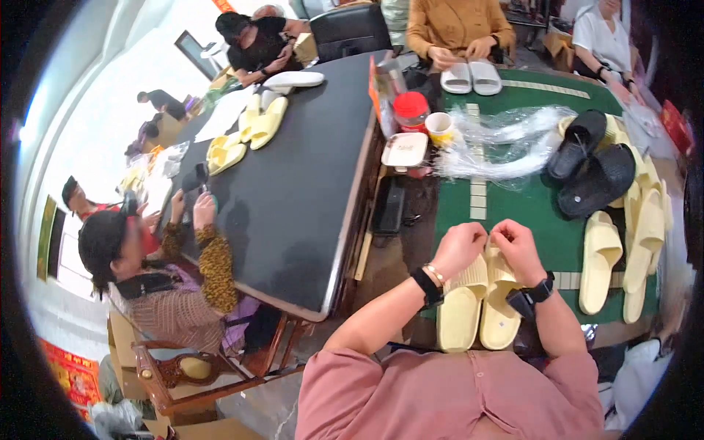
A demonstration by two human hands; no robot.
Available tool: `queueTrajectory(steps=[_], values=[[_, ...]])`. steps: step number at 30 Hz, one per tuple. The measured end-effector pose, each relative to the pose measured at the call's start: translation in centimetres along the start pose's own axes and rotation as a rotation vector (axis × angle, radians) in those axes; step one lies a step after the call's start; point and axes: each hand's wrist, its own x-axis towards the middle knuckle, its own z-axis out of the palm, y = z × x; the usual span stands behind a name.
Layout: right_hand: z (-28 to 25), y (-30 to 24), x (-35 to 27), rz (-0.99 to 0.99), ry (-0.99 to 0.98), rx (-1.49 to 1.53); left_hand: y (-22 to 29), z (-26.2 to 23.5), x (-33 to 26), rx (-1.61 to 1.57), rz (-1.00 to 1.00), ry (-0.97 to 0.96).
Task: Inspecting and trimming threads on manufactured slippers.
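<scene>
Wears a dusty-pink shirt [440, 400], plain-coloured, lightly creased, with a front placket and a small round button [480, 375]. Has loose sleeves [341, 374] in matching cloth, ending near the elbows. Bears at left wrist a wide black band [427, 286] and, just beside it, a thin light-toned bracelet [435, 274]. Bears at right wrist a black strap [543, 287] with a dark, blocky attachment [521, 302]; finer detail too small to tell. Leaves left hand [462, 246] and right hand [516, 247] bare.

Near slippers [459, 319] pale yellow; mat [456, 207] green; co-worker's sleeve [215, 270] mottled yellow-black.

Downward fisheye from head height
</scene>
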Motion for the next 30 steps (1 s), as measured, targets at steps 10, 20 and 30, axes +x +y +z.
queueTrajectory(steps=[10, 20, 30], values=[[-0.2, -0.4, -0.3, -0.132, -0.159, -0.127, -0.9, -2.4, 0.1, -0.003, -0.161, -0.266], [-0.5, -0.2, -0.1, -0.038, -0.095, -0.077, -1.0, 0.4, 0.0, -0.794, -0.39, -0.211], [-0.4, 0.0, -0.1, -0.101, -0.119, -0.104, -1.8, 2.6, -1.4, -0.968, -0.342, 0.054]])
